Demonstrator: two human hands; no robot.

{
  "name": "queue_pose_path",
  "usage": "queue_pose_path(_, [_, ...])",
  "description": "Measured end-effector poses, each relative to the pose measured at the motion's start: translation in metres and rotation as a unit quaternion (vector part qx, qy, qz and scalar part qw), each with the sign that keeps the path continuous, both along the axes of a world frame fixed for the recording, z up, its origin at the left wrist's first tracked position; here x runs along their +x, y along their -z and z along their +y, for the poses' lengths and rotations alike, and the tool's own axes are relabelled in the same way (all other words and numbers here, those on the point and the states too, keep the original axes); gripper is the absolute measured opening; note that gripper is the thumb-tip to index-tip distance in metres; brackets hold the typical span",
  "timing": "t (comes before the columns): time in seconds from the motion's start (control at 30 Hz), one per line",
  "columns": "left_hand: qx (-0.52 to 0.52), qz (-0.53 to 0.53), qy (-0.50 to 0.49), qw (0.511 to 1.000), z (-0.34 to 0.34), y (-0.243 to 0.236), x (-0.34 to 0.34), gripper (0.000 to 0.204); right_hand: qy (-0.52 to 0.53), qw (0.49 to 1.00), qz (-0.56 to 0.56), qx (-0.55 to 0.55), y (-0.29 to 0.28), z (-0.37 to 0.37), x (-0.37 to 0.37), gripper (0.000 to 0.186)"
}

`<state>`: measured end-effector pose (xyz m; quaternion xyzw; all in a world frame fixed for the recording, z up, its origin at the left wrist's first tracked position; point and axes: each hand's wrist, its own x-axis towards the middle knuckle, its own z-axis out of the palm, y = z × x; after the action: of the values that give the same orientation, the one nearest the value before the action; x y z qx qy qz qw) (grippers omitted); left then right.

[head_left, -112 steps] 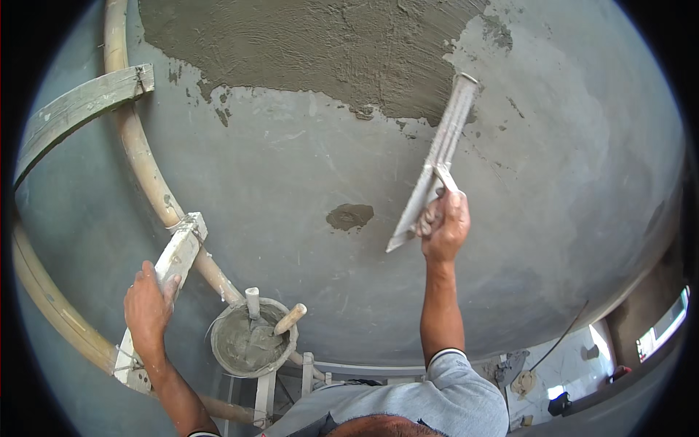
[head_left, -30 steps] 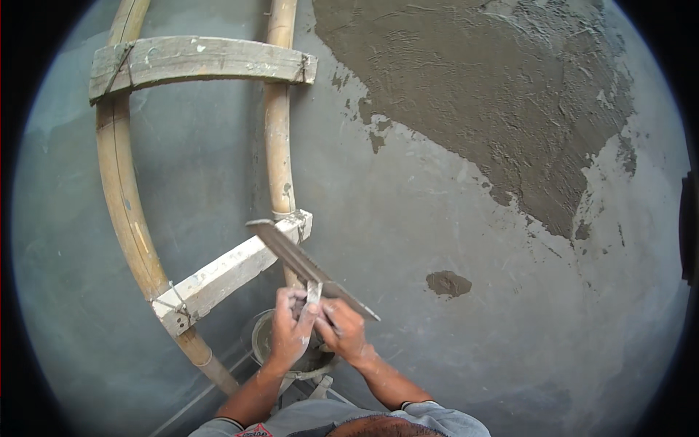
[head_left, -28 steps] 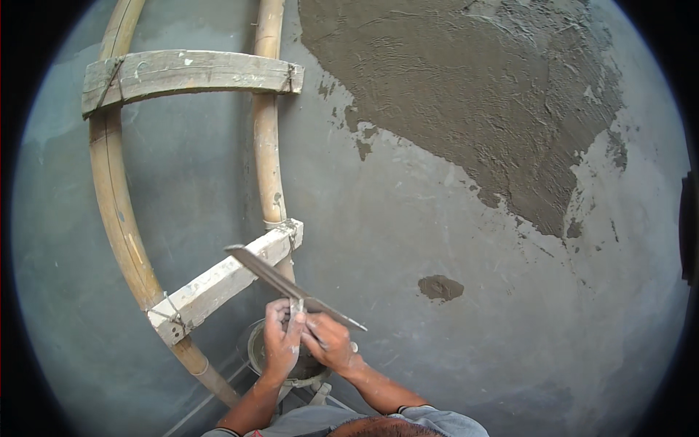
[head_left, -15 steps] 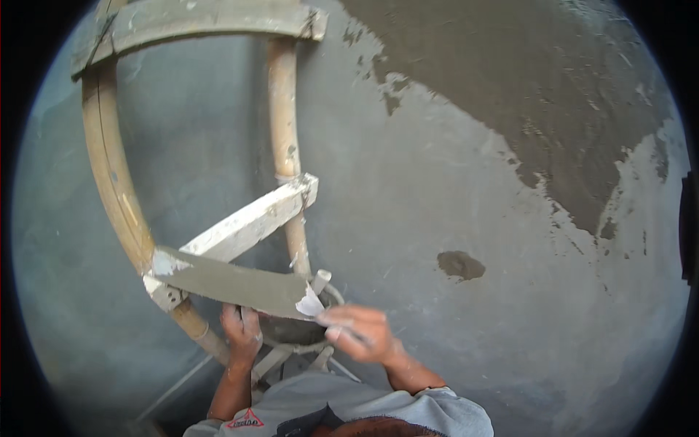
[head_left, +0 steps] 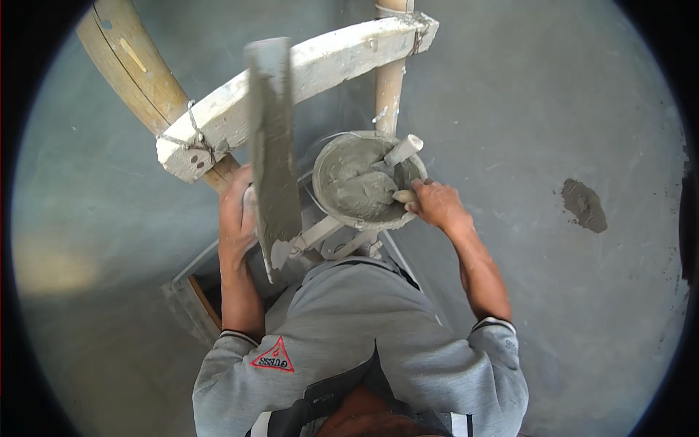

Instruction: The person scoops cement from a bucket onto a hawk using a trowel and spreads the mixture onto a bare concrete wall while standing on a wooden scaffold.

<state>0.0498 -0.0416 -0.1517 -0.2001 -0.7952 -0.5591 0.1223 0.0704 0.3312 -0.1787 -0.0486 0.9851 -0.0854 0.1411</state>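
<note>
My left hand (head_left: pixel 237 218) grips a long flat plastering float (head_left: pixel 272 146) smeared with grey mortar, its blade pointing up and away from me. Just right of it a round pan of wet grey mortar (head_left: pixel 362 180) sits on a small stand. My right hand (head_left: pixel 435 204) is at the pan's right rim, closed on the handle of a trowel (head_left: pixel 397 195) that dips into the mortar. A second wooden handle (head_left: pixel 403 150) sticks out of the pan near its far edge.
A scaffold of bamboo poles (head_left: pixel 138 73) and a lashed white plank (head_left: pixel 320 69) stands against the grey plastered wall (head_left: pixel 553 95). One dark mortar blob (head_left: pixel 584 205) clings to the wall at right. A metal frame (head_left: pixel 193 298) lies below left.
My view has dropped toward the pan. The float has swung from lying crosswise to pointing upward in my left hand, and my right hand has moved off it to the trowel in the pan.
</note>
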Motion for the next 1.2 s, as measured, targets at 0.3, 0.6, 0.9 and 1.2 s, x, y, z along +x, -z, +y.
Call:
queue_pose_path(0.3, [-0.093, -0.109, 0.131, 0.981, 0.029, 0.031, -0.018, 0.026, -0.095, 0.989, 0.057, 0.101, -0.053, -0.012, -0.017, 0.016])
queue_pose_path(0.6, [-0.051, -0.183, 0.162, 0.968, 0.037, 0.088, -0.031, 0.026, -0.174, 0.971, 0.081, 0.140, -0.016, -0.021, -0.003, 0.017])
queue_pose_path(0.9, [0.051, -0.225, 0.151, 0.961, 0.036, 0.129, -0.030, 0.032, -0.213, 0.968, -0.076, 0.107, -0.041, -0.016, -0.020, 0.014])
queue_pose_path(1.2, [0.060, -0.255, 0.168, 0.950, 0.035, 0.138, -0.034, 0.031, -0.039, 0.950, -0.305, -0.058, -0.050, 0.001, -0.066, 0.021])
